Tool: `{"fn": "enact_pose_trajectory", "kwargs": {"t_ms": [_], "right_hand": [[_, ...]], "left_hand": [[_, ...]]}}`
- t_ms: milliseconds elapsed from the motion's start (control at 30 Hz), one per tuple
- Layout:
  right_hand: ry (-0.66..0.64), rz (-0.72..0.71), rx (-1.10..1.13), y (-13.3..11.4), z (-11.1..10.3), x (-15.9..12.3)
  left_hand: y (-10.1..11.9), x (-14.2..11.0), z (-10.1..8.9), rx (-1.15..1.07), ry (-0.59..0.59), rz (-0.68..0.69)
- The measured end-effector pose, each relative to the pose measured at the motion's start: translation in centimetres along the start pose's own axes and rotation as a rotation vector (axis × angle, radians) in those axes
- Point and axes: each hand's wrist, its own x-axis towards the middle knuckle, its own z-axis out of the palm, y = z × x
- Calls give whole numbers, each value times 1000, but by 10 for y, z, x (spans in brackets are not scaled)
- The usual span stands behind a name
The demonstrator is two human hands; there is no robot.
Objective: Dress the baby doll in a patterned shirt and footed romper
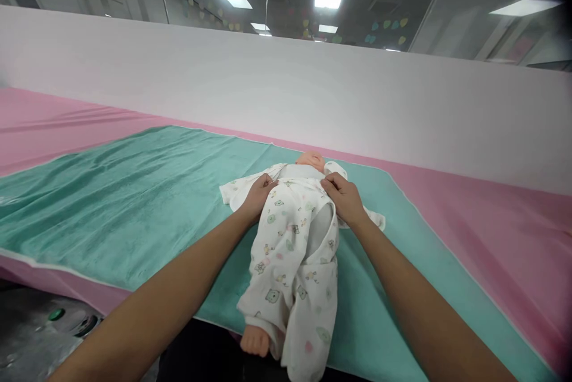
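Observation:
A baby doll (pixel 310 160) lies on its back on a teal towel (pixel 134 197), head away from me, one bare foot (pixel 254 341) near the front edge. It wears a white printed romper (pixel 290 263), open down the middle. My left hand (pixel 258 194) pinches the romper's fabric at the doll's left-side shoulder. At the other shoulder, my right hand (pixel 344 198) is closed on the romper's front flap.
The towel lies on a pink sheet (pixel 491 233) that covers a table. A white partition (pixel 286 90) runs behind it, with glass walls above. A dark floor with a green object (pixel 56 313) shows at the lower left.

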Motion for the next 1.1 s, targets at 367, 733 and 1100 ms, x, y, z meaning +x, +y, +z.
{"fn": "enact_pose_trajectory", "kwargs": {"t_ms": [367, 733, 1100], "right_hand": [[-57, 115, -92, 6, 28, 30], [-145, 100, 334, 8, 8, 0], [-114, 79, 344, -23, 13, -3]], "left_hand": [[-10, 9, -10, 229, -14, -1], [1, 8, -3, 199, -34, 156], [28, 3, 4, 328, -309, 290]]}}
